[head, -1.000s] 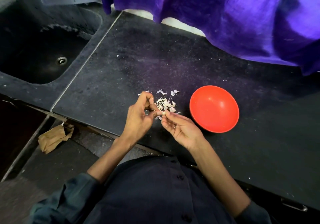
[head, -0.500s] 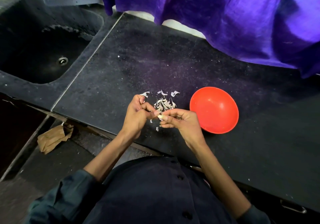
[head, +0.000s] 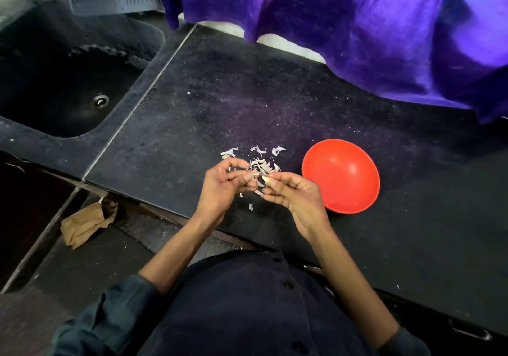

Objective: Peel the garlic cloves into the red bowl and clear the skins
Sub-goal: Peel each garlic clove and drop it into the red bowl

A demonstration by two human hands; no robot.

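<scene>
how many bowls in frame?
1. The red bowl sits on the dark counter, just right of the right hand and the pile of garlic skins. No others visible.

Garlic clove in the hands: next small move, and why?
Probably pull off the remaining skin. The right hand pinches the garlic clove, the left hand picks at it above the skins, and the red bowl looks empty.
</scene>
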